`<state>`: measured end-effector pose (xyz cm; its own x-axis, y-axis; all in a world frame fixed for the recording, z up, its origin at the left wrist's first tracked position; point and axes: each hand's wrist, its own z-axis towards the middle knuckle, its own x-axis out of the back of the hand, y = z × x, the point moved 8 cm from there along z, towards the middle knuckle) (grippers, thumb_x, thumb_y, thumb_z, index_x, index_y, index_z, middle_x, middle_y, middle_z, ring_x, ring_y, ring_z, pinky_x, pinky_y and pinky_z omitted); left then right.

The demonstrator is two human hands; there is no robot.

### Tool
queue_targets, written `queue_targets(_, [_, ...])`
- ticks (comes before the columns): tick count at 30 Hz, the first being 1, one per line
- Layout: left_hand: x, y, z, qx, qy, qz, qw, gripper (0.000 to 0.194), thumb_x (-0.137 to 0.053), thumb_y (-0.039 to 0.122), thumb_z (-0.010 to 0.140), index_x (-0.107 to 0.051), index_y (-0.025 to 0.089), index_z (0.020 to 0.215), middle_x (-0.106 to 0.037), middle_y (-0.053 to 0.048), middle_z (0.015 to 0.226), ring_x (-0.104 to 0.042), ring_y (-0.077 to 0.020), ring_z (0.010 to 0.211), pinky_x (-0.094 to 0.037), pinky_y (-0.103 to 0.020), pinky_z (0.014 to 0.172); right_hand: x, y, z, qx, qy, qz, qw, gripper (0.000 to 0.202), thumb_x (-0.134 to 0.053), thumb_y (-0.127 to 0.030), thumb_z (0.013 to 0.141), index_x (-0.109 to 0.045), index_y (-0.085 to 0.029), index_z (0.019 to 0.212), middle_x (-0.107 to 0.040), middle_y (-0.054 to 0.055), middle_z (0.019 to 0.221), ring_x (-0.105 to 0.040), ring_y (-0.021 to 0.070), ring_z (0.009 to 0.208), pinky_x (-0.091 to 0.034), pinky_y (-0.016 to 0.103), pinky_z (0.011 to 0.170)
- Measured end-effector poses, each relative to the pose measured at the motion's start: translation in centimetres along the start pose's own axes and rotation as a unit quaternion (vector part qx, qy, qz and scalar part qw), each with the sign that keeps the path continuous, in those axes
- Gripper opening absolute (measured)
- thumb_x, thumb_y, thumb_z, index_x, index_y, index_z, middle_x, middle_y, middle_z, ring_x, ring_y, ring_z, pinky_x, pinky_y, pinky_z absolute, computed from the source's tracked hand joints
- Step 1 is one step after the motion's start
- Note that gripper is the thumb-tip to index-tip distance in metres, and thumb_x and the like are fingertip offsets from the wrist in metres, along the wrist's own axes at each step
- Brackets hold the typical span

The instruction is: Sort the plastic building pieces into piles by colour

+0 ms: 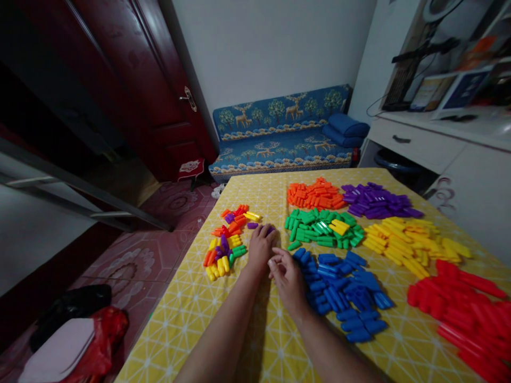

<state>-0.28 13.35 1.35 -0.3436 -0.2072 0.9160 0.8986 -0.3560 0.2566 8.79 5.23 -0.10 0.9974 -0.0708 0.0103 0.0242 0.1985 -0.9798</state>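
My left hand [261, 246] rests over the table, its fingers on a purple piece [270, 229] that shows beyond the fingertips; another purple piece [252, 225] lies just left of them. My right hand [285, 272] is beside it, thumb and fingers curled apart, and I see nothing between them. To the left lies a small mixed pile [223, 247] of yellow, purple, orange and green pieces. Right of my hands are heaps of blue pieces [343, 284] and green pieces [311, 229], a yellow piece [339, 227] lying on the green ones.
Further heaps on the yellow tablecloth [179, 324] are orange [315, 194], purple [377, 200], yellow [411, 242] and red [467, 314]. A blue sofa [279, 143] stands behind the table, a white cabinet [415, 143] at the right, a metal ladder-like frame [80, 186] at the left.
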Motion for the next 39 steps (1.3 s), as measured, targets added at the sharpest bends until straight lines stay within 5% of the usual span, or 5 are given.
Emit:
queue_targets(8, [2.7, -1.1, -2.5, 0.098, 0.122, -0.154, 0.976, 0.027, -0.055, 0.022, 0.089, -0.073, 0.026, 0.109, -0.068, -0.01, 0.111, -0.06, -0.0262, 0.098, -0.049, -0.042, 0.089, 0.2, 0.6, -0.1, -0.02, 0.004, 0.019, 1.0, 0.039, -0.055, -0.043, 0.088, -0.055, -0.017, 0.118, -0.064, 0.004, 0.087, -0.061, 0.0121, 0.057, -0.049, 0.024, 0.051])
queue_targets(12, [2.7, -3.2, -4.3, 0.213, 0.22, -0.434, 0.847, 0.028, -0.06, 0.035, 0.087, -0.071, 0.019, 0.106, -0.072, -0.01, 0.101, -0.068, -0.0234, 0.092, -0.053, -0.037, 0.084, 0.2, 0.9, -0.1, -0.032, 0.009, 0.03, 0.999, 0.042, -0.055, -0.045, 0.089, -0.054, -0.018, 0.12, -0.064, 0.004, 0.09, -0.06, 0.0122, 0.059, -0.049, 0.024, 0.051])
queue_targets(15, [2.1, -3.1, -4.8, 0.249, 0.178, -0.555, 0.773, 0.031, -0.065, 0.043, 0.082, -0.074, 0.016, 0.093, -0.074, -0.009, 0.094, -0.068, -0.0215, 0.087, -0.054, -0.033, 0.081, 0.4, 0.8, -0.1, -0.039, 0.025, 0.04, 0.998, 0.047, -0.056, -0.045, 0.088, -0.05, -0.019, 0.126, -0.064, 0.007, 0.102, -0.06, 0.012, 0.06, -0.05, 0.025, 0.05])
queue_targets(31, [1.6, 0.0, -4.6, 0.189, -0.043, -0.675, 0.712, 0.039, -0.076, 0.05, 0.073, -0.073, 0.014, 0.089, -0.068, -0.004, 0.074, -0.055, -0.0089, 0.056, -0.041, -0.018, 0.051, 1.1, -0.4, -0.2, -0.036, 0.054, 0.108, 0.992, 0.04, -0.063, -0.046, 0.084, -0.057, -0.019, 0.112, -0.064, 0.003, 0.081, -0.053, 0.0123, 0.056, -0.047, 0.025, 0.051])
queue_targets(39, [0.7, -0.8, -4.5, 0.237, 0.067, -0.858, 0.45, 0.031, -0.068, 0.047, 0.083, -0.067, 0.018, 0.095, -0.045, 0.008, 0.053, -0.036, -0.0024, 0.039, -0.027, -0.012, 0.038, 1.6, -1.6, -0.2, 0.0, 0.068, 0.116, 0.991, 0.032, -0.063, -0.04, 0.086, -0.056, -0.019, 0.109, -0.063, 0.002, 0.081, -0.055, 0.0126, 0.06, -0.05, 0.026, 0.057])
